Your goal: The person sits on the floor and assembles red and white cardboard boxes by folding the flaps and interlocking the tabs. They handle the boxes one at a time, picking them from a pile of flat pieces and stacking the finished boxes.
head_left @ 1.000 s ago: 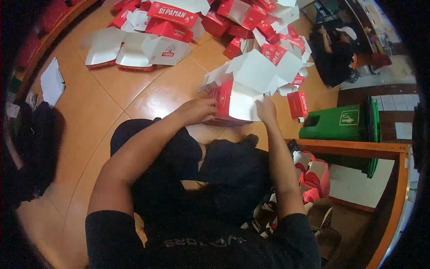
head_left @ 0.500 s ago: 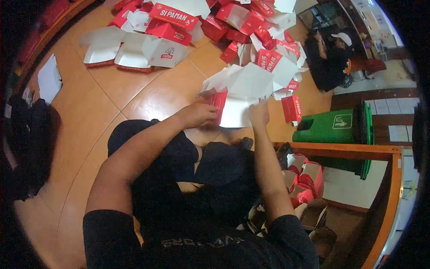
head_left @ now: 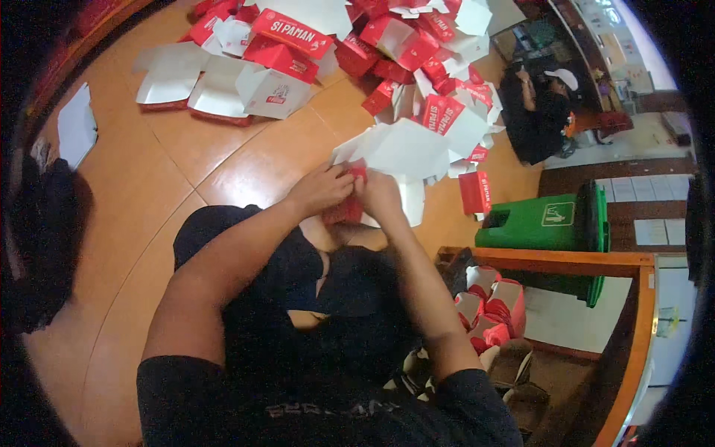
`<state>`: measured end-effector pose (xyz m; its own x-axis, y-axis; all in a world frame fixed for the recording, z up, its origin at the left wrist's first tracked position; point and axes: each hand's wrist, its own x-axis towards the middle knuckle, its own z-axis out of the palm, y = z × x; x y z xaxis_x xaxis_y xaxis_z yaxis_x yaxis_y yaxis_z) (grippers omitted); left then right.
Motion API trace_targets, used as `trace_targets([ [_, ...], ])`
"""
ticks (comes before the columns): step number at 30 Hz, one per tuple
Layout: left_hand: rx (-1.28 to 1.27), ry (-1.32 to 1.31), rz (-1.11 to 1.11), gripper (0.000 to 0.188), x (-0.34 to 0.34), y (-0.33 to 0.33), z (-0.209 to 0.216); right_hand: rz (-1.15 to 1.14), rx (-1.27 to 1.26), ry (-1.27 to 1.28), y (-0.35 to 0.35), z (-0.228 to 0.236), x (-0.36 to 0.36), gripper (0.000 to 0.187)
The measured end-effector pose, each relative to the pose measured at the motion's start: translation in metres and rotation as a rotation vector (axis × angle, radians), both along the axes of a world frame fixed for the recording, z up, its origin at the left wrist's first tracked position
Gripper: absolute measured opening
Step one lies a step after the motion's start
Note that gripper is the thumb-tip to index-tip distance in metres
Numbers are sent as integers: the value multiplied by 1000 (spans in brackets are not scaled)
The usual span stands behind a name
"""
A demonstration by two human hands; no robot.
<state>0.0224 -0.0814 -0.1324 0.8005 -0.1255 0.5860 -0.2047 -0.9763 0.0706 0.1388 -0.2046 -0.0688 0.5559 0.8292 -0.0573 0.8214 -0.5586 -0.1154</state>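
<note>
Holding an open red-and-white box [head_left: 395,153] just in front of bent, dark-trousered legs [head_left: 246,246], with both bare hands brought together at its left side. Curling the left hand [head_left: 322,188] against the red side panel [head_left: 342,211], fingers bent in and nearly closed, with hold of its upper part. Reaching across the open box with the right hand [head_left: 378,195], fingers drawn together and pinching at the same panel, right beside the left fingertips; too blurred at the tips to tell each finger's exact place. Spreading away from the body with a broad white flap, and showing more white card to the right of the right hand. Cannot tell whether touching the tiled floor [head_left: 149,171] underneath.

Facing, beyond the box, a big jumbled pile of red and white boxes [head_left: 402,45], and to its left some open boxes [head_left: 279,93] with white insides. Having a lone red box [head_left: 474,192] on the floor to the right, near a green bin [head_left: 536,223]. Sitting beside a wooden rail [head_left: 551,258], with red cartons [head_left: 508,304] and brown cartons [head_left: 510,361] below it. Sharing the room with a black-clad co-worker [head_left: 544,115] in a white cap [head_left: 564,77], well apart at upper right.
</note>
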Motion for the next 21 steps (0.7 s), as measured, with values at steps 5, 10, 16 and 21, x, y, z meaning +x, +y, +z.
trace_targets([
  [5,-34,37,-6,24,5,5,-15,-36,-88,116,15,4,6,41],
  [10,-82,11,-47,24,10,10,-26,8,-112,90,10,12,-6,48],
  [16,-277,118,-71,22,-6,18,-11,-415,245,222,-9,39,2,47],
  [21,-1058,184,116,22,-2,-19,28,-480,502,-166,-110,0,49,41],
])
